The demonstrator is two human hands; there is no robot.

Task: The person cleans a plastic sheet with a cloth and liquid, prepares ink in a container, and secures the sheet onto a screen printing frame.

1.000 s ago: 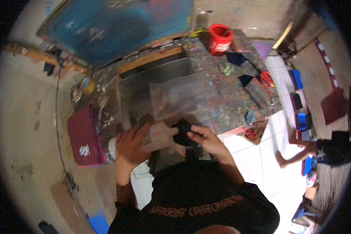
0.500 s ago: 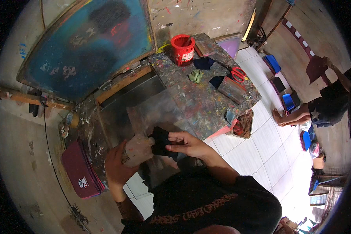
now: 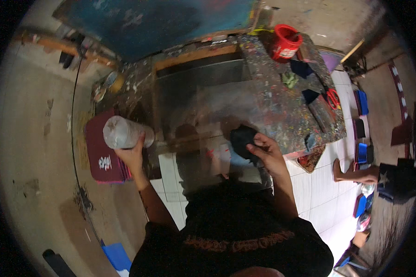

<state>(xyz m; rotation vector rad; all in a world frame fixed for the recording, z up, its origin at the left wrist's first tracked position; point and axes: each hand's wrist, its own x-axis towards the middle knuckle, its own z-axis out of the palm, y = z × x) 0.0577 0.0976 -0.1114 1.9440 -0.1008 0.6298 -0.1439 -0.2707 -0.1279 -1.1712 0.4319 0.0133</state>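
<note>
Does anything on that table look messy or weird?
Yes! The tabletop is speckled with what looks like paint in lots of colours, so it seems messy. A pale green thing, maybe cloth, also sits scrunched up instead of flat.

It is dim around me, though the white floor tiles [image 3: 326, 226] at lower right glare nearly blank. Soft shadows darken the near side of the tabletop [image 3: 272, 113]; the black cloth [image 3: 241, 141] shows little detail. Everything looks grainy, slightly smeared, bending toward a black rim.
</note>
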